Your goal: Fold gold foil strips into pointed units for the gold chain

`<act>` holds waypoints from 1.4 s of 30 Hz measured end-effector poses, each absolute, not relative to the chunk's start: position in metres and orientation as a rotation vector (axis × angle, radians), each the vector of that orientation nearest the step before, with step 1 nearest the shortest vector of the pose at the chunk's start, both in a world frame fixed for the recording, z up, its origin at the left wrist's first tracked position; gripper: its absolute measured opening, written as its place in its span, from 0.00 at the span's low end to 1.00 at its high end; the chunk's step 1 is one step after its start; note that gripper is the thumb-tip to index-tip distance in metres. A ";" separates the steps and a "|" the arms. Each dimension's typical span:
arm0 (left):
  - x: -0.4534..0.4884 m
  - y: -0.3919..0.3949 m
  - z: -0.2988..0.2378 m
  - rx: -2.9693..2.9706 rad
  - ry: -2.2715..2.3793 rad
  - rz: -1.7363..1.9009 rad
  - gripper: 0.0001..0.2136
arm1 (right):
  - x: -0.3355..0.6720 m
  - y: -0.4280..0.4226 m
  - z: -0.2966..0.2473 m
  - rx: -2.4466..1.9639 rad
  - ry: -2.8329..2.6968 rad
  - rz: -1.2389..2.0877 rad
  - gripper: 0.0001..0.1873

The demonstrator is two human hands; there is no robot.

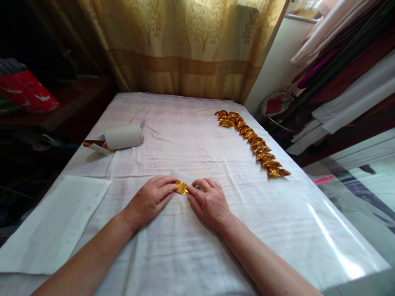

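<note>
A small piece of gold foil paper (182,188), white on its back, lies on the white cloth-covered table (185,135) in front of me. My left hand (151,199) pinches its left side with curled fingers. My right hand (208,201) presses and pinches its right side. Both hands rest on the cloth, fingers closed on the paper.
A row of several folded gold paper pieces (253,142) runs along the right of the table. A roll of white-backed gold paper (119,137) lies at the left. A white sheet (52,224) lies near left. A curtain (185,45) hangs behind; fabric rolls (339,70) lean at right.
</note>
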State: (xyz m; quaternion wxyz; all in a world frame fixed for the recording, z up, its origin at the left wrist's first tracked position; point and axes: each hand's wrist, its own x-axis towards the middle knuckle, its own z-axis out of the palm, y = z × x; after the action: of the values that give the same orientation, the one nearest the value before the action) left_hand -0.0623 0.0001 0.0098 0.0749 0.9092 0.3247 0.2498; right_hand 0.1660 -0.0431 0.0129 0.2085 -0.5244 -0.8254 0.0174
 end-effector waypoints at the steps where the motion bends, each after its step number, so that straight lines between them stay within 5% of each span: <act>1: -0.065 0.003 0.008 2.707 1.030 0.787 0.11 | 0.166 -0.043 0.013 -1.451 -2.284 0.065 0.12; 14: -0.065 0.014 0.005 2.742 1.103 0.552 0.13 | 0.166 -0.037 0.013 -1.419 -2.187 0.177 0.08; 42: -0.052 0.000 0.015 2.764 1.052 0.654 0.14 | 0.177 -0.028 0.006 -1.353 -2.178 0.285 0.07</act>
State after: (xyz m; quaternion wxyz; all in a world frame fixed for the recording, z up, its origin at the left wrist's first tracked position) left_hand -0.0515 -0.0004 0.0148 0.0566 0.9111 0.3467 0.2155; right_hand 0.1766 -0.0283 0.0064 0.2774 -0.5038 -0.8111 0.1063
